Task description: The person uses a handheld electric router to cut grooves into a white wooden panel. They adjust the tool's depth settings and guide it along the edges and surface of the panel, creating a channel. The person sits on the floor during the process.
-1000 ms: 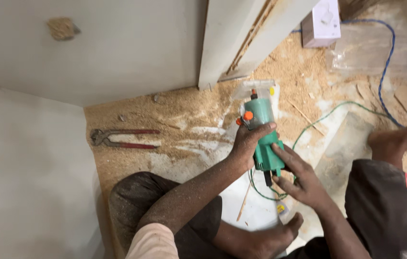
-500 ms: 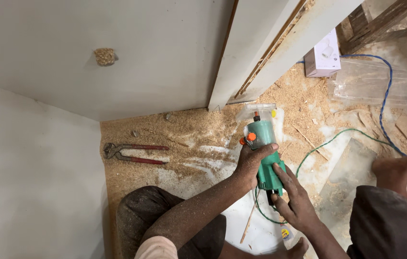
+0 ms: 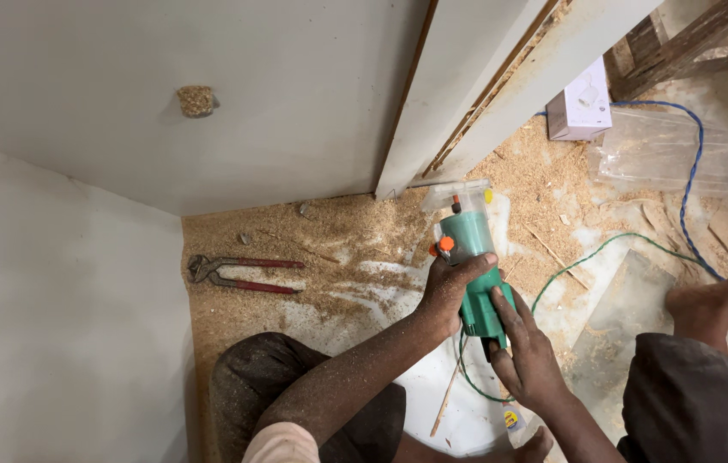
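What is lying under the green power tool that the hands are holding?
Under the green power tool lies a sawdust-covered floor. Its clear base and both hands, left hand and right hand, cover the spot directly below.

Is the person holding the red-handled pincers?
No, the pincers lie on the sawdust, apart from both hands, which grip the green power tool.

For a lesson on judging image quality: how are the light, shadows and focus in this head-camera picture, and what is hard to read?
Head view: soft, even light with only faint shadows; the left hand, right hand and green trim router they hold are sharp; mild glare whitens the router's clear base and the plastic sheet; the white panels look nearly textureless; straight edges lean with wide-angle distortion.
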